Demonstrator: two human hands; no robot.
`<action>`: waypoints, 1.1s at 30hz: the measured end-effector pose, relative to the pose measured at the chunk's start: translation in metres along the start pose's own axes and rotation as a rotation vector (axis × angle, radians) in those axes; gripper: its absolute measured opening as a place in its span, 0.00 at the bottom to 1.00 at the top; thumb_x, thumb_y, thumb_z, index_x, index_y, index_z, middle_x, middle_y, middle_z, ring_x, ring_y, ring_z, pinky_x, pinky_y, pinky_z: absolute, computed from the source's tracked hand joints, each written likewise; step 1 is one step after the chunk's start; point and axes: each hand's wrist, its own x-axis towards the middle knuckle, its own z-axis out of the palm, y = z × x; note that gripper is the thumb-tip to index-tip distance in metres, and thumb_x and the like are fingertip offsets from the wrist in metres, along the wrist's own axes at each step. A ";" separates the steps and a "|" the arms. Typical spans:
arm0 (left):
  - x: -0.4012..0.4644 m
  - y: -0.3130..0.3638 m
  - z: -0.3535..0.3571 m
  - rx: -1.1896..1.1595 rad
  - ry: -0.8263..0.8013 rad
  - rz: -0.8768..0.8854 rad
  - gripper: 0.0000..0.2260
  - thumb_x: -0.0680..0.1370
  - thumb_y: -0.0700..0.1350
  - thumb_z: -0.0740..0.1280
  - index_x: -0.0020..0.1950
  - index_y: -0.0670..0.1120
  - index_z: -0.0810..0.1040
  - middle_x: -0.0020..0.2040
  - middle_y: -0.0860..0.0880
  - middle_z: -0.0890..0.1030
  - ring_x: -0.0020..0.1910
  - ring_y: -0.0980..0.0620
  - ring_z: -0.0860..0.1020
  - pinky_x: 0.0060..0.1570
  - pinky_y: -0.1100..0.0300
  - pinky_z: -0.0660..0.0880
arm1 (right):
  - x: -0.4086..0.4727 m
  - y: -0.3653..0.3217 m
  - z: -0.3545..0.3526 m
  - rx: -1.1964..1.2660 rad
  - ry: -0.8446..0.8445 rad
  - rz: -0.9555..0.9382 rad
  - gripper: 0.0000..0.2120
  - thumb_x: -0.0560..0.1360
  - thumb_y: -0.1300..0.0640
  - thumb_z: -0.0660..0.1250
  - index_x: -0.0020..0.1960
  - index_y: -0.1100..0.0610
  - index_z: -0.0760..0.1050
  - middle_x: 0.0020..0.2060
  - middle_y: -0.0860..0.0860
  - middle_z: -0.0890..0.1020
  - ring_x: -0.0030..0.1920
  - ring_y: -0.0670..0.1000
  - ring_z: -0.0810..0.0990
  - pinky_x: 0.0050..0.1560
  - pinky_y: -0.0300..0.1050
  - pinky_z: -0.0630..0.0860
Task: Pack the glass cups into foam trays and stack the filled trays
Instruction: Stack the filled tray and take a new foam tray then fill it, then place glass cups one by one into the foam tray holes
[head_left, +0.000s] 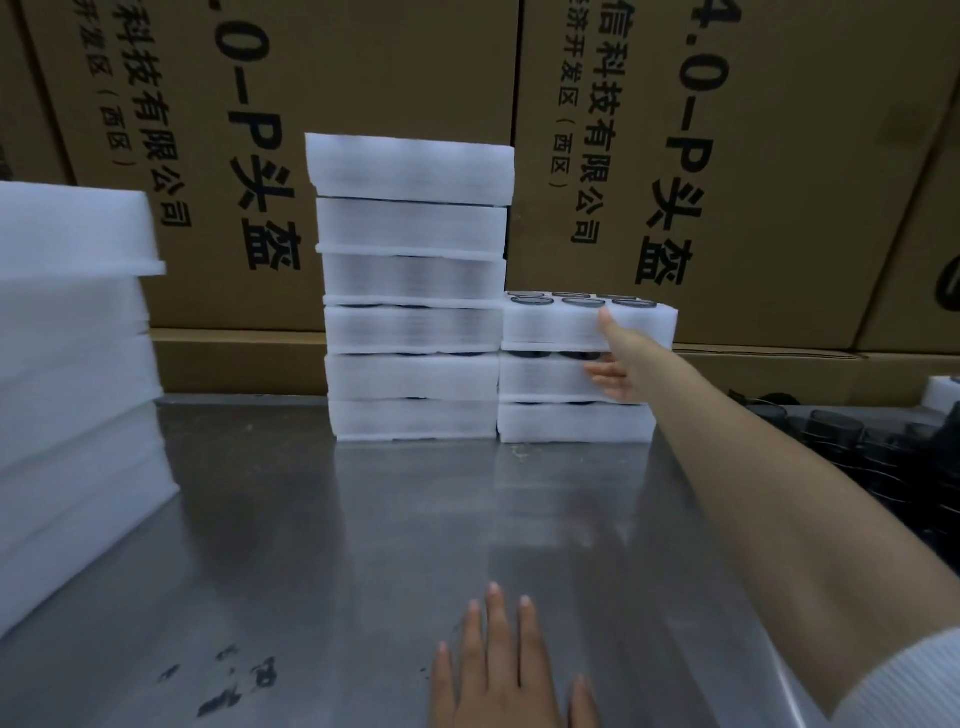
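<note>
My left hand (498, 670) lay flat on the dull grey steel table (322, 519), palm down, fingers straight and a little spread, holding nothing. At my left stood a blurred tall pile of white foam sheets (72, 364), close to the table's near edge. My right arm reached out across the table in a white ribbed sleeve (898, 680) pushed up past the forearm. At my far right a cluster of dark glass cups (841, 441) waited on the table, with a corner of white foam behind them.

My right hand (615, 364) was against the front right side of the short stack of three white foam trays (576, 384), thumb raised to the top tray's edge, fingers straight along the middle tray; it pressed rather than gripped. The top tray showed dark round cup rims (576, 301) sitting in its holes. Touching that stack on its left rose the taller stack of white foam trays (413, 296), six high, dark cup edges showing between layers. Behind everything stood brown cardboard cartons (753, 156) printed with black characters.
</note>
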 end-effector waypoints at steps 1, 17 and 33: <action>0.000 0.000 0.000 0.000 0.001 -0.003 0.28 0.61 0.58 0.54 0.40 0.43 0.86 0.45 0.42 0.85 0.38 0.42 0.84 0.69 0.56 0.53 | 0.001 0.002 0.000 -0.042 0.011 0.001 0.29 0.76 0.32 0.53 0.57 0.57 0.68 0.39 0.52 0.80 0.44 0.51 0.79 0.47 0.49 0.74; -0.002 0.001 -0.008 -0.039 -0.093 -0.002 0.28 0.61 0.58 0.54 0.41 0.43 0.86 0.46 0.42 0.85 0.40 0.43 0.84 0.58 0.55 0.61 | 0.006 0.051 0.016 -0.660 0.273 -0.145 0.24 0.80 0.40 0.53 0.54 0.59 0.75 0.52 0.57 0.80 0.52 0.58 0.78 0.49 0.48 0.70; -0.006 -0.001 -0.039 -0.051 -0.496 -0.015 0.29 0.81 0.58 0.48 0.78 0.47 0.49 0.79 0.45 0.47 0.77 0.49 0.46 0.73 0.49 0.43 | -0.175 0.166 -0.003 -0.849 0.091 -0.560 0.09 0.79 0.51 0.58 0.51 0.51 0.77 0.52 0.47 0.79 0.56 0.50 0.73 0.48 0.44 0.70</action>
